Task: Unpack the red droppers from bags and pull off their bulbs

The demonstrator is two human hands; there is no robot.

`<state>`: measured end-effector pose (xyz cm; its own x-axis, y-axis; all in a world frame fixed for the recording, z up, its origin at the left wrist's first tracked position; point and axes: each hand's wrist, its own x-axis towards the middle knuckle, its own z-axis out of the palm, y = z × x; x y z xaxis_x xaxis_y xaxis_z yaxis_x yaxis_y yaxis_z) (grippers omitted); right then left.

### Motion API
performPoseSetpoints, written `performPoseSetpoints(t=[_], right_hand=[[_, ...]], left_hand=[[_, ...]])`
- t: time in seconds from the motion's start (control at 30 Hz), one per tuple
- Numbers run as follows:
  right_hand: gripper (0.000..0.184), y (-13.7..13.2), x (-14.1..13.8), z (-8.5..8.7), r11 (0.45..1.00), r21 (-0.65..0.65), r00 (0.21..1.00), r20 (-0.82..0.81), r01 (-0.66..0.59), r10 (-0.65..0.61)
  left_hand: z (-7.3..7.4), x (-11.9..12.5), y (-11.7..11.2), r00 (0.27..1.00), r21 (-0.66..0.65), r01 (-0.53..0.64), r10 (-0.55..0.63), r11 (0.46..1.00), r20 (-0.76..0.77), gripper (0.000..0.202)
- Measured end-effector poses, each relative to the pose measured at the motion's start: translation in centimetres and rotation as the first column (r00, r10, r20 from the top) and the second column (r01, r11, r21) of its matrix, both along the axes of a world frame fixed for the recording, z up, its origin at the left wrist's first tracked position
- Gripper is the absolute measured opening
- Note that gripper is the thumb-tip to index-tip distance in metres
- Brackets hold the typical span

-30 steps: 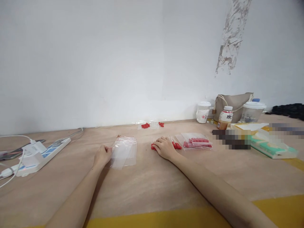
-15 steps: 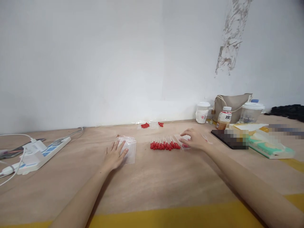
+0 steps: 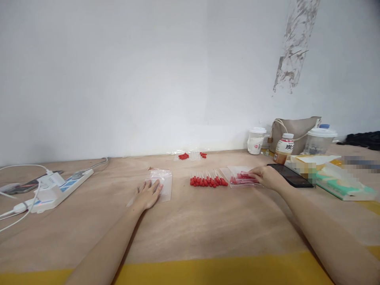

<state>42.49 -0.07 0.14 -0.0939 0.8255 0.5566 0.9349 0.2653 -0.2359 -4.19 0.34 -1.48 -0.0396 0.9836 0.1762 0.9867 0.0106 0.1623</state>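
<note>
My left hand (image 3: 147, 195) lies flat with its fingers spread on some clear plastic bags (image 3: 166, 186). To its right, a row of thin pale sticks with red tips (image 3: 209, 182) lies on the table, tips toward me. Just right of the row are more clear bags (image 3: 226, 176), with red-tipped pieces (image 3: 242, 178) showing through the plastic. My right hand (image 3: 267, 178) has its fingers together at the right end of the plastic bag with the red pieces and grips it there; the fingertips are partly hidden.
Small bags of red pieces (image 3: 184, 156) lie by the wall. At right are a phone (image 3: 292, 175), a tissue pack (image 3: 346, 184), a bottle (image 3: 284, 149), a lidded white cup (image 3: 256, 141), a clear tub (image 3: 320, 141) and a bag (image 3: 299, 128). A power strip (image 3: 68, 190) with cables lies left.
My right hand has moved right, from over the bags beside the sticks to the end of the plastic bag with red pieces, which now shows more fully. My left hand stays on its bags.
</note>
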Motion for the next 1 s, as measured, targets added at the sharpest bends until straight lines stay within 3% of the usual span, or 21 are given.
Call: performPoseSetpoints(t=[0.07,0.13,0.2,0.23,0.3,0.33,0.37,0.4,0.47,0.5,0.57,0.67,0.8,0.87,1.0], right_hand=[[0.024,-0.5,-0.4,0.6,0.980,0.154,0.992,-0.004,0.127,-0.128],[0.030,-1.1,-1.2,1.8,0.884,0.355,0.950,-0.182,0.304,-0.253],[0.034,-1.7,-2.6,3.1,0.811,0.432,0.888,-0.405,0.395,-0.216],[0.035,-1.9,-3.6,3.6,0.819,0.419,0.852,-0.501,0.392,-0.151],[0.037,-2.4,-6.1,3.9,0.927,0.278,0.740,-0.673,0.253,0.000],[0.037,-2.7,-7.7,3.7,0.979,0.173,0.660,-0.749,0.111,0.058],[0.035,-3.0,-9.4,3.3,0.996,0.050,0.585,-0.807,-0.069,0.081],[0.033,-3.3,-11.2,2.6,0.981,-0.046,0.507,-0.860,-0.187,0.056],[0.027,-4.0,-14.6,1.1,0.892,-0.205,0.389,-0.920,-0.403,-0.036],[0.025,-4.3,-16.0,0.3,0.845,-0.236,0.331,-0.941,-0.481,-0.074],[0.020,-5.0,-18.0,-0.8,0.808,-0.238,0.243,-0.962,-0.539,-0.122],[0.008,-5.5,-18.3,-1.1,0.716,-0.274,0.208,-0.961,-0.642,-0.181],[0.024,-5.5,-16.1,-0.5,0.452,-0.303,0.229,-0.950,-0.839,-0.212],[0.032,-5.3,-15.2,-0.5,0.436,-0.335,0.254,-0.938,-0.835,-0.235],[0.035,-5.2,-15.1,-1.3,0.507,-0.382,0.291,-0.923,-0.773,-0.252]], left_hand=[[0.4,0.2,-0.4,1.000,0.151,0.009,-0.012,0.988,0.016,0.055],[1.0,0.7,-0.8,0.997,0.307,0.047,-0.064,0.951,0.046,0.051],[1.7,1.4,-1.4,0.983,0.408,0.115,-0.163,0.906,0.086,0.048],[2.0,1.9,-1.6,0.969,0.437,0.153,-0.221,0.886,0.108,0.047],[2.4,2.9,-2.2,0.933,0.457,0.215,-0.320,0.863,0.166,0.046],[2.5,3.5,-2.5,0.911,0.450,0.238,-0.358,0.861,0.203,0.046],[2.5,4.0,-2.8,0.890,0.436,0.254,-0.385,0.863,0.243,0.045],[2.4,4.5,-3.1,0.870,0.417,0.268,-0.404,0.868,0.282,0.045],[2.0,5.5,-3.9,0.837,0.387,0.298,-0.434,0.873,0.334,0.044],[1.7,6.0,-4.4,0.823,0.376,0.323,-0.454,0.869,0.341,0.043],[1.2,6.8,-5.3,0.794,0.336,0.418,-0.519,0.844,0.316,0.042],[0.7,7.7,-6.4,0.723,0.197,0.616,-0.647,0.762,0.242,0.050],[0.8,8.3,-6.8,0.644,0.083,0.733,-0.728,0.675,0.234,0.056],[0.8,8.2,-6.6,0.633,0.083,0.741,-0.734,0.667,0.247,0.054],[0.7,8.1,-6.4,0.629,0.103,0.739,-0.737,0.665,0.245,0.049]])
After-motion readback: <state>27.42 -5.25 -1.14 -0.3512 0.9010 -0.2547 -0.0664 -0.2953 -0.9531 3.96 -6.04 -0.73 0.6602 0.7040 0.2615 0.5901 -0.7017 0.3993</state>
